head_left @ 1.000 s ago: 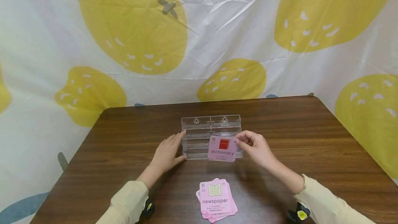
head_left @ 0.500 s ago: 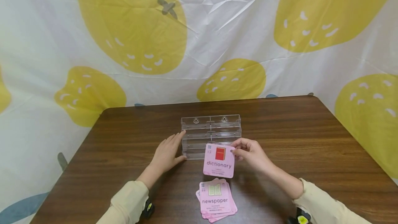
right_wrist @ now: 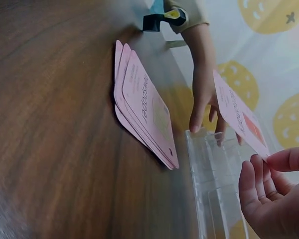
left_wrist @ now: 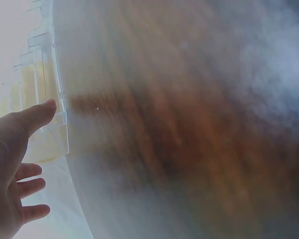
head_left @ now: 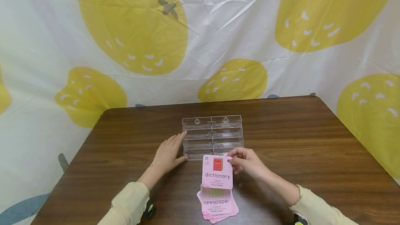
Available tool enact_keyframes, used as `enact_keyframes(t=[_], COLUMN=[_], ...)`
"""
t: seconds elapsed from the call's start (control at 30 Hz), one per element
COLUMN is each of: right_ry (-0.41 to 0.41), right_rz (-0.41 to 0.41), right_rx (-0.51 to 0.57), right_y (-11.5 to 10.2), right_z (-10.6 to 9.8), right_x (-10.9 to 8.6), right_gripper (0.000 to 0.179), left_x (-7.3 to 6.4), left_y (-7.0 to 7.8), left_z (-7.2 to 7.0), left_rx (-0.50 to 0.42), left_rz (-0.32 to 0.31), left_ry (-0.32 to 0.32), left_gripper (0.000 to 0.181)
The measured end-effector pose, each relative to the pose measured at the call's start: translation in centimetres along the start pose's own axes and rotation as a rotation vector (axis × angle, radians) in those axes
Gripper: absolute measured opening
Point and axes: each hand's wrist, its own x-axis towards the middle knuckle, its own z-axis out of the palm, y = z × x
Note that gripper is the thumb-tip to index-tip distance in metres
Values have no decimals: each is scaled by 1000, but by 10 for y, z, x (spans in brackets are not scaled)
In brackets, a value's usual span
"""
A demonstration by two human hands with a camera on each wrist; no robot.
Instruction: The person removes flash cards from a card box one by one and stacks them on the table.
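Observation:
My right hand [head_left: 248, 164] pinches the upper right corner of a pink flash card [head_left: 217, 173] printed "dictionary" with a red book. In the right wrist view this dictionary card [right_wrist: 239, 115] is raised above the table, its face tilted. In the head view it overlaps the top of a loosely fanned stack of pink cards [head_left: 216, 207], whose uppermost reads "newspaper". My left hand [head_left: 168, 151] lies with spread fingers along the left side of a clear acrylic tiered rack [head_left: 197, 145], thumb and fingertips at its edge. The rack has two columns of slots.
The dark wood-grain table [head_left: 300, 134] carries the rack in its middle and the card stack nearer to me. Behind the table's far edge hangs a white cloth [head_left: 150, 89] with large yellow fruit prints.
My right hand has brought the dictionary card from in front of the rack down toward me, over the newspaper card. My left hand has stayed in place.

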Motion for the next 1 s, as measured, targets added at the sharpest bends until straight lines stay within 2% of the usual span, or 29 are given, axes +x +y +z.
enact_keyframes(t=[0.2, 0.5, 1.0], right_ry=[-85, -164, -180], right_rz=[50, 116, 168], right_rx=[28, 42, 63], right_y=[8, 17, 23], right_z=[5, 16, 22], right_x=[-1, -3, -1], right_gripper=[24, 22, 23], left_x=[0, 0, -1], left_y=[0, 0, 1], left_z=[1, 1, 0], left_rx=[2, 5, -4], left_rz=[-5, -6, -9], left_ry=[0, 0, -4], left_gripper=[88, 88, 88])
